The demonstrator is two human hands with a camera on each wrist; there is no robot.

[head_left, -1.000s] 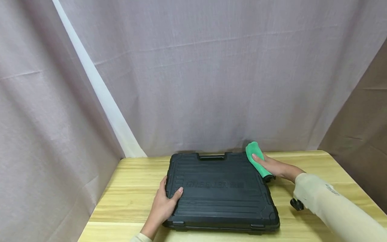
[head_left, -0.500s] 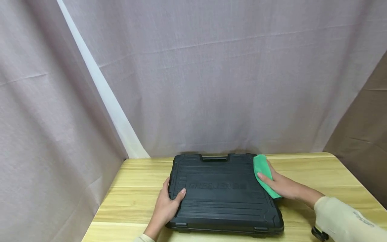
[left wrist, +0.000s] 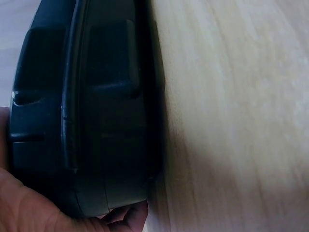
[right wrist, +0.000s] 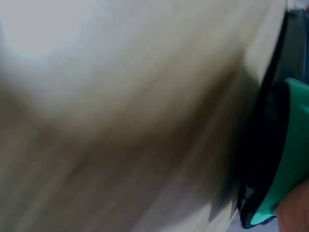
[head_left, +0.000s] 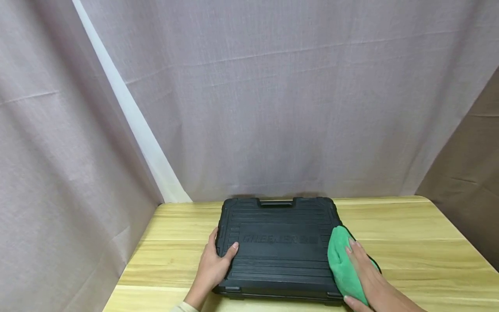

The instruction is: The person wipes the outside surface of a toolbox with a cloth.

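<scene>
A light wooden table [head_left: 409, 242] carries a closed black plastic case [head_left: 278, 247] lying flat.

The place looked like a makeshift recording booth or staged work corner, not a lived-in room. Plain grey-mauve curtains [head_left: 273, 108] hung as a backdrop on every side and hid whatever walls stood behind them, with a pale strip [head_left: 128, 112] running down where two sheets met. A light wooden table [head_left: 409, 242] stood pushed up against the cloth. On it lay a closed black plastic tool case [head_left: 278, 247], which gave the corner a slight workshop air.
</scene>
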